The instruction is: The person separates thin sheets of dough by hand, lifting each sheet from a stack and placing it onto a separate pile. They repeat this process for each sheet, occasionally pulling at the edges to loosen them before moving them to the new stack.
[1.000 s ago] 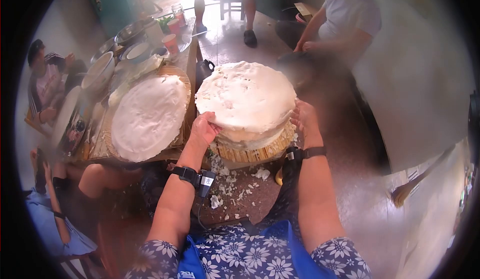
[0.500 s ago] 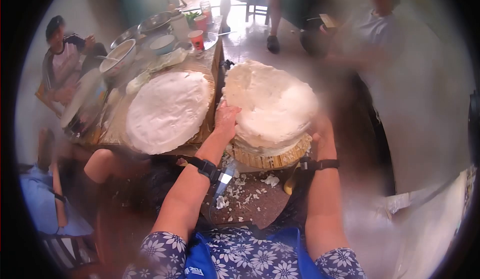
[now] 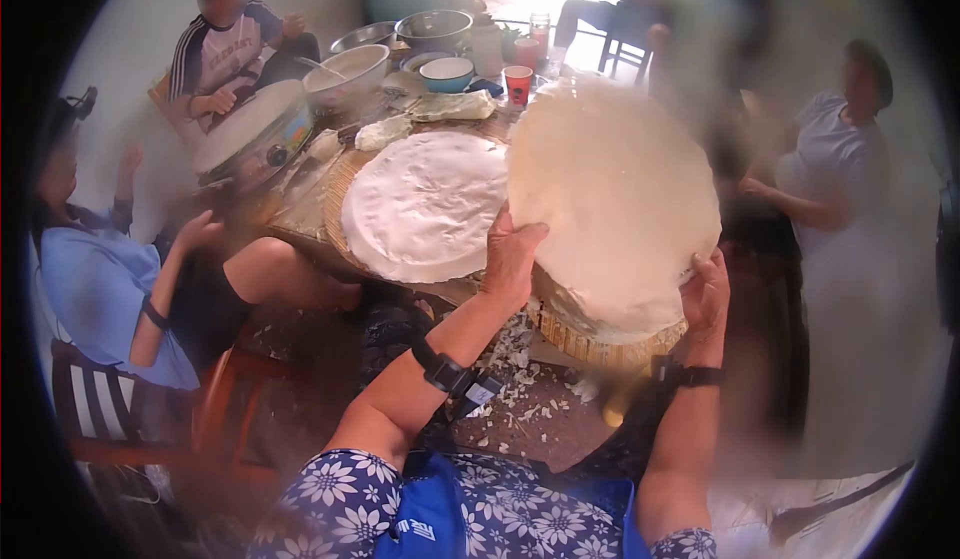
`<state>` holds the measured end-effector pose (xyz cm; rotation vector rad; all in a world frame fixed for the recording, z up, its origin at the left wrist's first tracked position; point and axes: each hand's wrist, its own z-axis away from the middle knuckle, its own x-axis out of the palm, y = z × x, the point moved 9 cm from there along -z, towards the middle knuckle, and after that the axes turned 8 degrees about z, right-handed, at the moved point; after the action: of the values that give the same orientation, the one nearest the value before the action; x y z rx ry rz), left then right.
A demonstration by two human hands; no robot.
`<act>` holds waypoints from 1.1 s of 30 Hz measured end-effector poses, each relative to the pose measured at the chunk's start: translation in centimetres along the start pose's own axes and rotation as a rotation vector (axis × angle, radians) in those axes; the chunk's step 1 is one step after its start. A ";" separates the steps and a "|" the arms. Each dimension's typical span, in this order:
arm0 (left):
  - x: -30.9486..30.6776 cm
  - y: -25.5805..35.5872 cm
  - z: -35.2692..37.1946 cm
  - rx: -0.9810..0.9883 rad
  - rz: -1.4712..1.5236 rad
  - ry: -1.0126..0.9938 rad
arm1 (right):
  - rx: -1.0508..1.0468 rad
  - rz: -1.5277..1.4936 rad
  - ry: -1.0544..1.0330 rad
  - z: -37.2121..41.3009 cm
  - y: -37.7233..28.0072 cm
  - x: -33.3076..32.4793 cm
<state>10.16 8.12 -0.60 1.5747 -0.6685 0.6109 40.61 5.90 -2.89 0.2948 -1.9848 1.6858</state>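
Wears a blue apron (image 3: pixel 430 529) over a flowered top (image 3: pixel 335 489), with a black strap (image 3: pixel 440 371) around the left wrist and another on the right. Just ahead, see pale crumbs (image 3: pixel 515 409) scattered over a brown surface. Grips the near left edge of a large pale round sheet (image 3: pixel 612 179) with the left hand (image 3: pixel 512 257), fingers closed on the rim, and the right edge with the right hand (image 3: pixel 707 289), fingers also closed on it. Holds the sheet tilted, over a pale stack (image 3: pixel 600 319) on a round slatted mat (image 3: pixel 610 351); cannot tell whether it touches the stack at its lower edge. To the left, find a second white round (image 3: pixel 430 204) flat on a woven mat (image 3: pixel 335 209) on the table (image 3: pixel 295 214). Beyond it, see pale green leaves (image 3: pixel 450 107), a red cup (image 3: pixel 517 86), a blue bowl (image 3: pixel 446 74), a white basin (image 3: pixel 345 77) and a steel bowl (image 3: pixel 433 29). Around the table, notice a person in blue (image 3: pixel 110 289), one with striped sleeves (image 3: pixel 228 54) and one in a pale shirt (image 3: pixel 835 154). Farthest off, look out to a bright opening.
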 end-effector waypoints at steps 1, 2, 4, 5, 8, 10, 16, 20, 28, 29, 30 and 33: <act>-0.8 1.2 0.8 0.035 0.028 0.014 | -0.001 -0.003 -0.035 -0.3 0.2 1.8; -1.8 2.5 1.7 0.068 0.056 0.027 | -0.002 -0.007 -0.069 -0.6 0.4 3.6; -4.7 4.6 2.8 0.095 0.046 0.100 | -0.047 0.152 -0.147 -1.6 0.5 7.5; -6.7 5.4 3.2 0.090 0.010 0.162 | -0.071 0.233 -0.185 -2.3 0.6 9.5; -10.9 7.7 4.2 0.084 -0.005 0.261 | -0.070 0.304 -0.242 -5.2 2.9 14.4; -13.5 8.9 4.3 0.070 -0.023 0.298 | -0.114 0.392 -0.283 -5.7 3.7 18.8; -19.8 11.2 3.5 -0.163 -0.118 0.339 | -0.049 0.426 -0.294 -8.0 10.7 23.0; -21.7 13.0 3.4 -0.195 -0.183 0.362 | 0.078 0.468 -0.233 -10.4 15.7 21.1; -25.4 12.7 3.4 -0.232 -0.231 0.406 | 0.102 0.706 -0.210 -10.3 15.9 21.5; -25.3 12.5 3.5 -0.229 -0.224 0.409 | 0.102 0.794 -0.231 -11.0 16.6 20.7; -25.2 12.6 3.6 -0.224 -0.217 0.413 | 0.013 1.033 -0.152 -11.2 16.1 20.4; -25.4 12.6 3.5 -0.210 -0.204 0.438 | -0.107 1.230 0.017 -10.9 14.7 19.3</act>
<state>-16.45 5.45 -10.56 1.2394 -0.2307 0.6806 19.90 22.57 -4.51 -1.2109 -2.3749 2.1370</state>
